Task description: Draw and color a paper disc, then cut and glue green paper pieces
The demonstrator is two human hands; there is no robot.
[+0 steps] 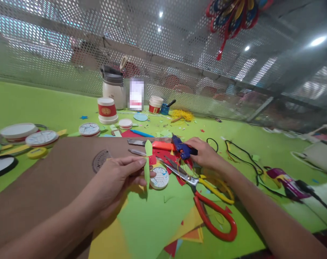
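Observation:
My left hand pinches a narrow green paper strip with a leaf-shaped top, with a small red paper piece beside it. To the right, my right hand is closed on a dark blue glue gun, its nozzle pointing away and left. Between the hands lie a red utility knife with its blade out and scissors with one red and one yellow handle. A round white lid with blue marks lies just past my left fingertips.
Green paper sheets and a brown board cover the near table. Paper cups, a white jug and yellow shreds stand or lie farther back. Black cords run to a purple power strip at right.

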